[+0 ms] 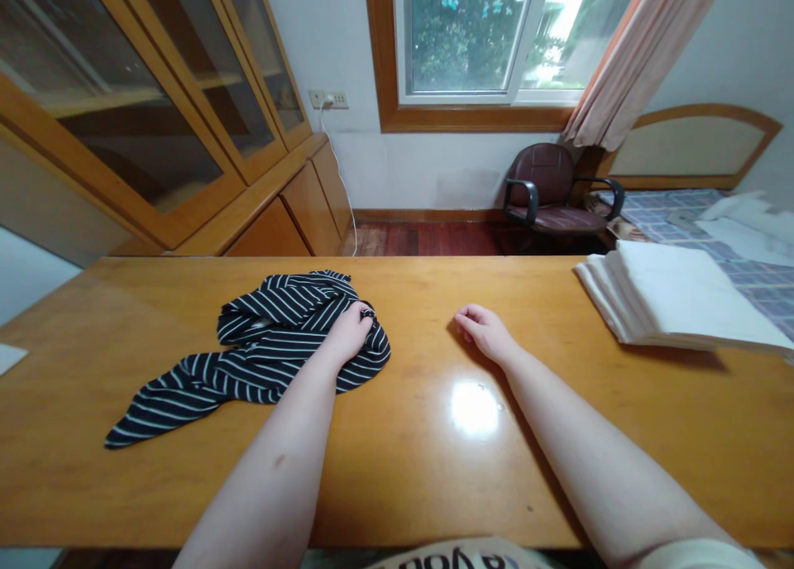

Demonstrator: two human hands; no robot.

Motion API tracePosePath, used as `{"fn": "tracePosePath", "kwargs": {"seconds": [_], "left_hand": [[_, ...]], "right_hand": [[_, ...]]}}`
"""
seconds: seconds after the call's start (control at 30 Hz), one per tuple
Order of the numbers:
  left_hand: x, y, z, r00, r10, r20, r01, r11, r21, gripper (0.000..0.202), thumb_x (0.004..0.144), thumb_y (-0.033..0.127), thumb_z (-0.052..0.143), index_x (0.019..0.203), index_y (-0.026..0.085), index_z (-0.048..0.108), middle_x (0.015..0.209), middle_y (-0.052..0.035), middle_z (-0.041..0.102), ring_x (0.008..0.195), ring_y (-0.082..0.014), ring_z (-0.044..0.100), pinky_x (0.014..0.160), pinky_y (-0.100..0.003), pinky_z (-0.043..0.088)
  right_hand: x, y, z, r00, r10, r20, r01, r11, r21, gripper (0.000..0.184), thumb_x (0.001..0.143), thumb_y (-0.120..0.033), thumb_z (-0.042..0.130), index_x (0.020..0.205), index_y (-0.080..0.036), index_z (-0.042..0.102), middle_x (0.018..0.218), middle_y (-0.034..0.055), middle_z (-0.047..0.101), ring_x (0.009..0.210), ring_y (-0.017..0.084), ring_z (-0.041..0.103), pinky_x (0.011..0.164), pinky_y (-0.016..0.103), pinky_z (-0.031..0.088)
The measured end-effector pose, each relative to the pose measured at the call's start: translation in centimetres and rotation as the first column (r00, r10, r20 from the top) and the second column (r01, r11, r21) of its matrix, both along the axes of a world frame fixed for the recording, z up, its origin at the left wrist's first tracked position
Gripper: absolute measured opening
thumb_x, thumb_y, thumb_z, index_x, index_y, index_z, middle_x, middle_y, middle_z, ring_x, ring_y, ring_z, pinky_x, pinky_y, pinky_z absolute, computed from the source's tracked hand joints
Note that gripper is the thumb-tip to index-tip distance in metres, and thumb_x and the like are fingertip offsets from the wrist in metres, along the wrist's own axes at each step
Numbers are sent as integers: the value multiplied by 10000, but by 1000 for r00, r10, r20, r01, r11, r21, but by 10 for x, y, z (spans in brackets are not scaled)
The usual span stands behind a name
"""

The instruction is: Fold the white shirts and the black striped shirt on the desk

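Observation:
A black shirt with thin white stripes (266,350) lies crumpled on the left half of the wooden table, one sleeve-like part stretching toward the front left. My left hand (351,331) is closed on a bunched fold near the shirt's right end. Over the middle of the table, to the right of the cloth and apart from it, is my right hand (485,331). Its fingers are curled in, and nothing shows in them.
A stack of folded white cloth or sheets (682,296) sits at the table's right side. Beyond the table (409,470) stand a brown office chair (552,188), a bed (670,213) and a glass-door cabinet (260,197). A white object (9,357) shows at the left edge.

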State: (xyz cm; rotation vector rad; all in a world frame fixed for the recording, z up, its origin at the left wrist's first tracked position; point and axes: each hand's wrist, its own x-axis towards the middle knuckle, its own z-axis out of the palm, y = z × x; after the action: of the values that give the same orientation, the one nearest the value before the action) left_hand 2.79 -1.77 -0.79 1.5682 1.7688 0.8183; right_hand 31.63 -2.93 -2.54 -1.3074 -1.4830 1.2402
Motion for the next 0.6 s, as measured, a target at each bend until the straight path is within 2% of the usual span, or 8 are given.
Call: {"fn": "tracePosePath", "kwargs": {"seconds": [0.13, 0.2, 0.27, 0.37, 0.5, 0.53, 0.6], "left_hand": [[9, 0, -4, 957, 21, 289, -2, 998, -64, 142, 745, 190, 539, 877, 223, 578, 680, 21, 556, 623, -156, 547, 661, -266, 446], [14, -1, -4, 904, -23, 427, 42, 998, -36, 107, 744, 207, 544, 850, 221, 540, 671, 41, 518, 581, -124, 505, 603, -238, 419], [20, -3, -2, 853, -105, 512, 112, 994, 17, 110, 735, 220, 565, 822, 219, 497, 682, 54, 497, 614, -112, 500, 616, -225, 410], [27, -6, 0, 824, -221, 521, 223, 973, 61, 155, 731, 226, 587, 796, 209, 447, 692, 63, 478, 673, -110, 500, 669, -233, 414], [34, -9, -1, 780, -407, 476, 422, 903, 81, 131, 758, 219, 580, 836, 185, 481, 799, 24, 550, 804, -140, 550, 781, -288, 440], [35, -10, -1, 762, -445, 471, 467, 881, 76, 135, 764, 223, 583, 859, 181, 496, 842, 8, 574, 845, -153, 564, 810, -307, 445], [37, -13, 0, 738, -506, 445, 537, 841, 66, 147, 774, 237, 594, 890, 179, 524, 906, -16, 604, 907, -174, 580, 858, -338, 450]], "right_hand": [[-6, -7, 5, 949, 59, 308, -98, 988, 115, 223, 809, -397, 541, 708, -204, 591, 608, -10, 573, 574, 132, 493, 565, 262, 366], [-9, -10, 8, 901, 100, 421, -175, 974, 142, 218, 818, -392, 546, 745, -210, 641, 655, 6, 617, 606, 141, 519, 584, 266, 370], [-12, -13, 11, 875, 142, 463, -234, 961, 147, 220, 822, -402, 556, 812, -218, 676, 687, 13, 642, 614, 143, 530, 591, 265, 375], [-16, -17, 13, 876, 221, 429, -310, 939, 147, 298, 815, -421, 580, 1004, -211, 674, 828, 36, 687, 657, 146, 558, 637, 274, 411], [-22, -22, 15, 874, 245, 419, -348, 919, 188, 563, 765, -468, 644, 1243, -180, 563, 1077, 94, 666, 791, 186, 599, 715, 309, 445], [-24, -23, 15, 875, 230, 426, -340, 919, 200, 575, 759, -464, 654, 1252, -184, 555, 1082, 93, 664, 813, 193, 601, 724, 312, 446], [-28, -23, 14, 872, 200, 447, -322, 922, 215, 414, 792, -407, 627, 1148, -196, 620, 991, 69, 681, 802, 188, 599, 720, 302, 441]]}}
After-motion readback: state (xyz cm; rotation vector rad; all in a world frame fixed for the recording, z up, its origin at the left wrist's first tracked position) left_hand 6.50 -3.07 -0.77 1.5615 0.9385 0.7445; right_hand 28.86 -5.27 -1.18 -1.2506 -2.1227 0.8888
